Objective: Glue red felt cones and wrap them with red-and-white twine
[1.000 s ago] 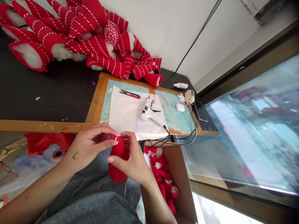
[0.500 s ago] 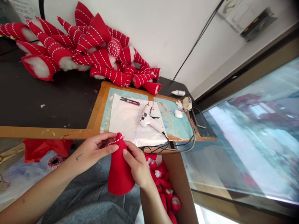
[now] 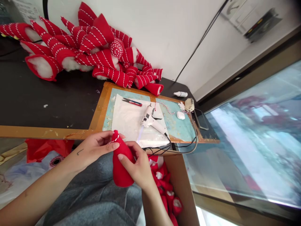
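Observation:
Between my hands, above my lap, is a red felt cone [image 3: 122,175] with its narrow tip up and wide end down. My left hand [image 3: 100,146] pinches red-and-white twine [image 3: 115,139] against the cone near its tip. Around the cone's right side, my right hand [image 3: 136,161] is closed, thumb in front. On a white sheet [image 3: 127,122] beyond them lies a white glue gun [image 3: 150,119], with red-handled thread snips [image 3: 132,102] further back. A short piece of twine [image 3: 166,106] rests to the gun's right.
Stuffed red cones [image 3: 94,47] wound with twine are piled at the back. A cardboard box [image 3: 181,182] of red pieces stands below right. A twine spool [image 3: 55,161] sits on plastic bags at left. Black cables [image 3: 162,149] hang off the table edge. A phone [image 3: 201,119] lies right.
The cone has tilted and turned, its tip shifting slightly left. My right hand has moved a little left and lower round it. The camera view has shifted slightly.

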A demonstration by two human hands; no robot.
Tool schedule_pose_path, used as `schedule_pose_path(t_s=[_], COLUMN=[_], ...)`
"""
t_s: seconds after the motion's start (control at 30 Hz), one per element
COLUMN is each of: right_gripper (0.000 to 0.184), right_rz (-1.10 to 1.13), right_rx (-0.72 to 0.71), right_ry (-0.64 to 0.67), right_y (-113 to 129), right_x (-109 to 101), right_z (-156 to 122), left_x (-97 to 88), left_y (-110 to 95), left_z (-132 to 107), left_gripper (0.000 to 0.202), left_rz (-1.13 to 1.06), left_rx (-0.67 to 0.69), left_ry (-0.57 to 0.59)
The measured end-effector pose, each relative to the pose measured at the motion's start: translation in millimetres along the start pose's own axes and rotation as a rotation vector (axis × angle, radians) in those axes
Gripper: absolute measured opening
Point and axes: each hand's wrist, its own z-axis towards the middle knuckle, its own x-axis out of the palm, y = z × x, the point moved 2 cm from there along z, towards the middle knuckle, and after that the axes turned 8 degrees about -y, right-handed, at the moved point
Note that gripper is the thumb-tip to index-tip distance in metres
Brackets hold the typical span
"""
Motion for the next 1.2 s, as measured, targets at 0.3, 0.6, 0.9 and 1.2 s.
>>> schedule_pose_path(t_s=[0.3,0.6,0.9,1.2], right_gripper=[0.054,0.043,0.049,0.056], right_rz=[0.024,0.180,0.119,0.228], right_rx=[0.028,0.065,0.058,0.068], right_ry=[0.067,0.173,0.080,0.152], right_y=[0,-8,-7,-8], right_x=[-2,-4,-2,-6], right_z=[-2,0,1,-1], left_x=[-4.3,-7.0,-7.4,-2.9], left_y=[-1,1,2,4], left_z=[-2,-1,2,4], left_gripper=[0.035,0.047,0.043,0.038], left_rz=[-0.008,-0.003,0.083,0.047], left_rx=[-0.038,-0.005,0.034,0.028], left_ry=[0.024,0.107,0.044,0.120])
